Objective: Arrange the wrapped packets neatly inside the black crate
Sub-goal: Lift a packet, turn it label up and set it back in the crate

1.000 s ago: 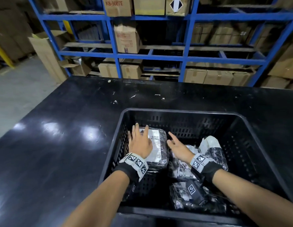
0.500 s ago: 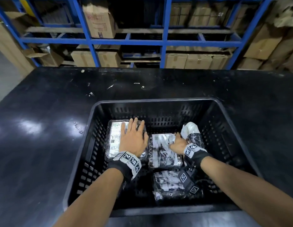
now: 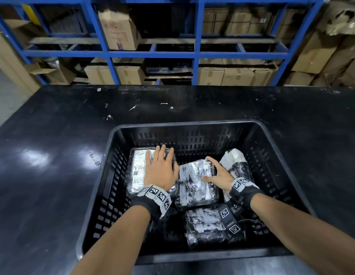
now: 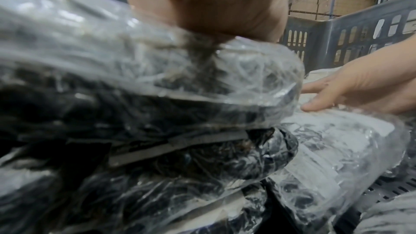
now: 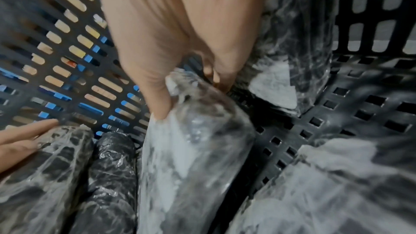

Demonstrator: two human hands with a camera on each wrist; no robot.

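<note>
A black slotted crate [image 3: 192, 124] holds several plastic-wrapped packets. My left hand [image 3: 159, 165] lies flat, fingers straight, on the labelled packet [image 3: 137, 171] at the crate's back left; in the left wrist view my palm [image 4: 213, 6] presses its wrap [image 4: 112, 60]. My right hand [image 3: 214, 171] grips the right edge of the middle packet [image 3: 194, 185], thumb on top. The right wrist view shows my fingers [image 5: 216, 76] curled under that packet [image 5: 191, 149]. Another packet [image 3: 238, 167] leans at the right, and one [image 3: 202, 225] lies in front, partly under my right wrist.
The crate sits on a black table [image 3: 53, 165]. Blue racking [image 3: 195, 56] with cardboard boxes stands behind the table. Bare crate floor [image 5: 360, 104] shows at the right side and in the front left corner [image 3: 117, 215].
My left hand has carried the labelled packet left and laid it flat. My right hand has moved onto the middle packet and taken hold of its right edge.
</note>
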